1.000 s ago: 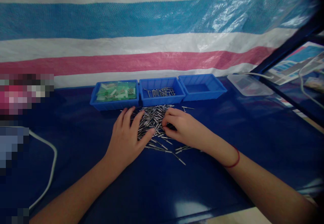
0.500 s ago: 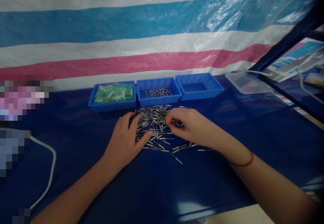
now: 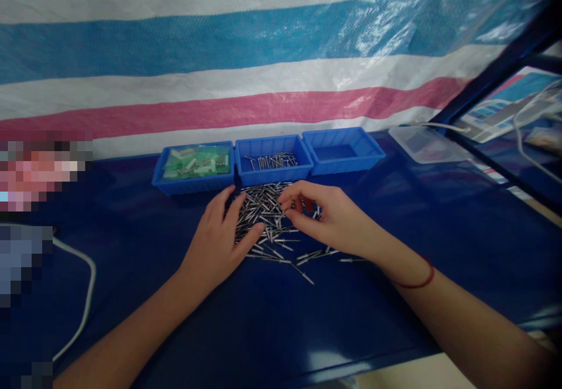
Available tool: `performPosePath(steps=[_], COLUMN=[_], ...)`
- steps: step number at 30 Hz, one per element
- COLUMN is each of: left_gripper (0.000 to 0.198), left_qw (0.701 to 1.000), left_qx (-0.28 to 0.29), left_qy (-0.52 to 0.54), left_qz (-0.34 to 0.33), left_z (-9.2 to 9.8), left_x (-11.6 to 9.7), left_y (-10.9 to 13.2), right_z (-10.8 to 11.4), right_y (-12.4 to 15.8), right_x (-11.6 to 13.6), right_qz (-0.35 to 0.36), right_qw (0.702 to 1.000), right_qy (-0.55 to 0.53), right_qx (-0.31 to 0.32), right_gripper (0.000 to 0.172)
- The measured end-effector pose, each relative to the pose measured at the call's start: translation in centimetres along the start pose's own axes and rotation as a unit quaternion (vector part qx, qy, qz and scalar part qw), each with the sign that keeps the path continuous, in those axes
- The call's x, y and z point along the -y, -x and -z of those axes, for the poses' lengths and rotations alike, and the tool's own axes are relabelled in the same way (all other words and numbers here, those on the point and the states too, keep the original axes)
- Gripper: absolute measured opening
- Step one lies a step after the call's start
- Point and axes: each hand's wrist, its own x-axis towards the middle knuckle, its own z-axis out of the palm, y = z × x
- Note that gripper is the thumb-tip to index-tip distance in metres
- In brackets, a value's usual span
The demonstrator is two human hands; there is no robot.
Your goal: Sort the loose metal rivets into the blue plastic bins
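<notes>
A heap of silver pop rivets [image 3: 263, 207] lies on the dark blue table between my hands, with several loose ones scattered toward me. My left hand [image 3: 222, 228] rests at the heap's left side, fingers spread, holding nothing that I can see. Over the right side of the heap is my right hand [image 3: 327, 213], fingers curled and the thumb apart from the fingertips. No rivet shows in its grasp. Just behind the heap, the middle blue bin [image 3: 274, 173] holds several rivets.
The left blue bin [image 3: 195, 185] contains a green bag with small pieces. To the right stands another blue bin [image 3: 345, 166]. A clear plastic lid [image 3: 428, 146] lies farther right. A white cable [image 3: 90, 295] curves along the left. A striped sheet [image 3: 246, 37] hangs behind.
My right hand has shifted slightly left over the rivets, and its thumb and fingertips have parted from a pinch. My left hand stays almost in place.
</notes>
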Motion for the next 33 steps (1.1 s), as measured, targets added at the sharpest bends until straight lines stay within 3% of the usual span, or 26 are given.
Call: performPosePath(steps=[8,13,16,23,28,33], left_gripper=[0.053,0.044,0.029,0.012,0.01,0.011], left_qw=[0.999,0.997,0.989,0.976,0.975,0.977], left_qx=[0.03,-0.018,-0.023,-0.065,-0.079,-0.072], left_qy=[0.024,0.043,0.117,0.209,0.205,0.197], left_qz=[-0.032,-0.06,-0.086,-0.023,-0.037,-0.042], left_z=[-0.3,0.3,0.4,-0.3,-0.2,-0.1], left_x=[-0.6,-1.9,-2.9,-3.6,-3.6,-3.8], left_y=[0.4,-0.2,-1.0,-1.5,-1.3,-1.3], right_z=[0.1,-0.3,-0.6,-1.6,-1.9,-2.1], right_y=[-0.1,0.0,0.1,0.2,0.2,0.2], right_x=[-0.4,-0.5,-0.3,0.0,0.2,0.2], right_qz=[-0.012,-0.021,-0.025,-0.031,-0.027,0.002], right_qw=[0.999,0.995,0.992,0.989,0.988,0.986], right_qy=[-0.027,-0.085,-0.112,-0.121,-0.123,-0.132], right_qx=[-0.032,-0.042,-0.05,-0.077,-0.092,-0.098], right_gripper=[0.027,0.03,0.026,0.019,0.005,0.005])
